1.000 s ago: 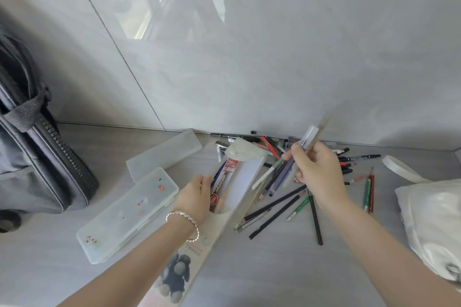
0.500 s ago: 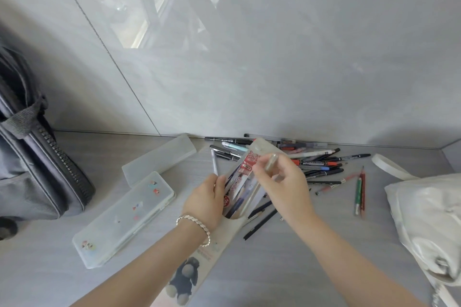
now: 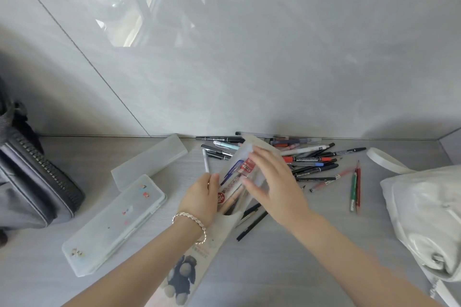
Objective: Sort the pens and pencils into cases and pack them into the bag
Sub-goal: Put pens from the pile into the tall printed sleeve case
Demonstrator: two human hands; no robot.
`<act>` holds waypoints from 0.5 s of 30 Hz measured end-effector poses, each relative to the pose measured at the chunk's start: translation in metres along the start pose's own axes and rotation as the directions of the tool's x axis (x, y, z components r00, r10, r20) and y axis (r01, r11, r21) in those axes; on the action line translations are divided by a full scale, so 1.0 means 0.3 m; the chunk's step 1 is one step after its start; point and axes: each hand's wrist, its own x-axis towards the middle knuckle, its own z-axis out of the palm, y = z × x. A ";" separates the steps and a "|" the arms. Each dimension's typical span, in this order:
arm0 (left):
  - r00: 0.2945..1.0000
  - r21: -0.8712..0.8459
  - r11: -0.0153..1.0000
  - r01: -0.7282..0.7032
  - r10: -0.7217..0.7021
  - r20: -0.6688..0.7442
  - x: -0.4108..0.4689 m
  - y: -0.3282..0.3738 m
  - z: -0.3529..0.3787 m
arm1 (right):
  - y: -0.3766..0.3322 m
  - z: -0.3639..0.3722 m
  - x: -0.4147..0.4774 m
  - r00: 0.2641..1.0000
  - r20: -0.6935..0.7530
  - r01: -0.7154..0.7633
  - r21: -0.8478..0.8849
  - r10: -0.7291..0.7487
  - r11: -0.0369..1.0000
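Nearest us, our left hand [image 3: 199, 198] grips the pouch [image 3: 184, 279] at its side, pens [image 3: 230, 187] poking out. Our right hand [image 3: 274, 187], fingers spread and empty, covers its mouth. Clear cases [image 3: 112, 227] sit left; loose pens [image 3: 311, 159] pile behind, by the wall [image 3: 274, 70].

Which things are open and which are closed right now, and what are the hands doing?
Bear pouch: open, pens inside.
Sticker case: closed, lying flat.
Plain case: closed, lying flat.
Left hand: holds the bear pouch.
Right hand: fingers straight, holding nothing.
Loose pens: scattered, in no case.
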 end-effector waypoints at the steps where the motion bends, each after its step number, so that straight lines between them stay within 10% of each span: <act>1: 1.000 -0.007 1.000 0.013 -0.013 -0.001 0.011 -0.001 0.001 | 0.036 -0.012 0.005 0.991 -0.082 0.102 -0.028 -0.104 0.994; 3: 0.999 -0.003 0.999 0.033 -0.033 -0.004 0.024 -0.007 -0.003 | 0.127 -0.036 0.017 0.968 -0.167 0.164 -0.149 -0.188 0.975; 7: 0.999 0.010 0.999 0.043 -0.043 -0.011 0.041 -0.016 -0.011 | 0.339 -0.065 0.052 0.952 0.147 -0.185 -0.419 0.267 0.889; 15: 0.996 0.010 0.998 0.068 -0.068 -0.050 0.060 -0.027 -0.020 | 0.461 -0.033 0.097 0.805 0.507 0.185 -0.708 0.308 0.681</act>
